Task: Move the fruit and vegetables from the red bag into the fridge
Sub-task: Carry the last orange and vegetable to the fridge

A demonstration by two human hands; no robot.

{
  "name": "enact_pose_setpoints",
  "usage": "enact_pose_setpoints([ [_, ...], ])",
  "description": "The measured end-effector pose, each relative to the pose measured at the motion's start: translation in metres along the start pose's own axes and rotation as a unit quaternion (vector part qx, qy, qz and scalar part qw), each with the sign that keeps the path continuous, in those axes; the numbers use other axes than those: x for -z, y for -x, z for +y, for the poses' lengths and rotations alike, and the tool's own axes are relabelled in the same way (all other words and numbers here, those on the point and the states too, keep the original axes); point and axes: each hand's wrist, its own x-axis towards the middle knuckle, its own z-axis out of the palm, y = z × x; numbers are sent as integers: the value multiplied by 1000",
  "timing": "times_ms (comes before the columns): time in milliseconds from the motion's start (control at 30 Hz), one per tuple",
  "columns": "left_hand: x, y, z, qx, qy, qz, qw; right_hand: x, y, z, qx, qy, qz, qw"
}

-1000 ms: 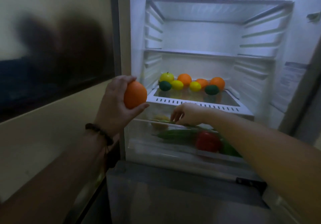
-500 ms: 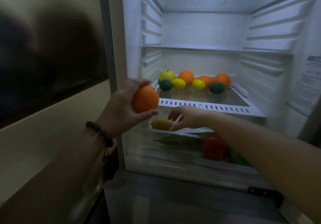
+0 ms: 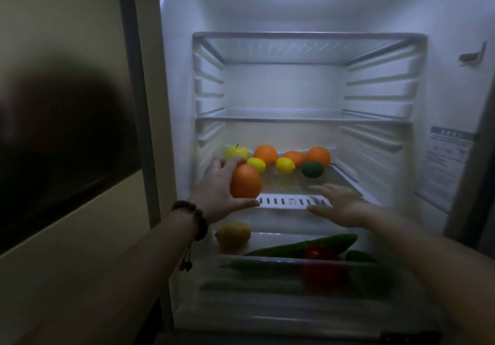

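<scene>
Having risen from the clear crisper drawer point(image 3: 267, 304), the right hand point(image 3: 340, 205) is hovering empty with fingers spread, while the left hand point(image 3: 222, 192) is gripping a round orange fruit point(image 3: 245, 181) at the white fridge shelf point(image 3: 289, 201); the door sticker point(image 3: 447, 157) is illegible.

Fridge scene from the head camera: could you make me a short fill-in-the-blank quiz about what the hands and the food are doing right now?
1. The left hand holds an ____ in front of the shelf.
2. The right hand is open and holds ____.
3. The dark green round fruit sits on the shelf, and the red vegetable lies in the ____ below it.
4. The fruit lying alone at the drawer's left end is a ____.

Missing words: orange; nothing; drawer; lemon
</scene>
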Motion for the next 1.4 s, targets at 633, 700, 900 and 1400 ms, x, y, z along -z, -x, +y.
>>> enact_pose_setpoints([
  [633, -100, -148, -19, 28, -115, -66, 991, -11, -8, 9, -13, 39, -31, 999],
  [700, -101, -150, -23, 25, -141, -61, 988, -11, -8, 10, -13, 40, -32, 999],
  [900, -98, -146, -22, 28, -164, -66, 984, -11, -7, 8, -10, 34, -31, 999],
  [1400, -36, -64, 23, 0, -84, -46, 995, 10, 12, -15, -40, -11, -27, 999],
])
